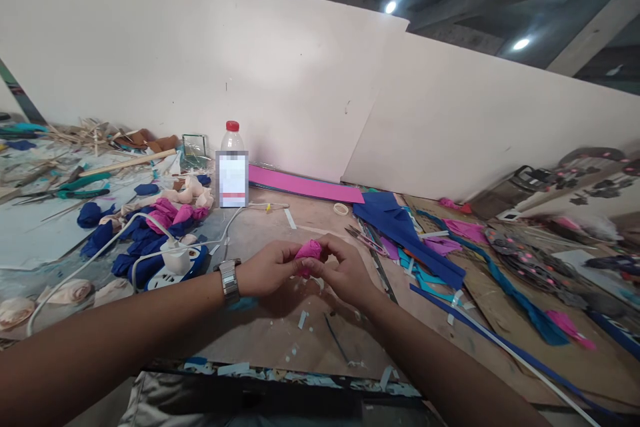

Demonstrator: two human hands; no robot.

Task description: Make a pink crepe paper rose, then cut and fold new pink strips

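Note:
Between my two hands, above the middle of the work table, is a small pink rolled flower that looks like paper or fabric. My left hand, with a metal watch on the wrist, pinches it from the left. From the right, my right hand closes thumb and fingers on the same flower. Its lower part is partly hidden by my fingers. Several finished-looking rolled flowers lie to the left: dark blue ones, pink ones and cream ones.
A power strip with a white plug and cables sits left. Behind stand a red-capped bottle and pink strips. Scissors, a tape ring and blue fabric lie right. Green-handled pliers lie far left.

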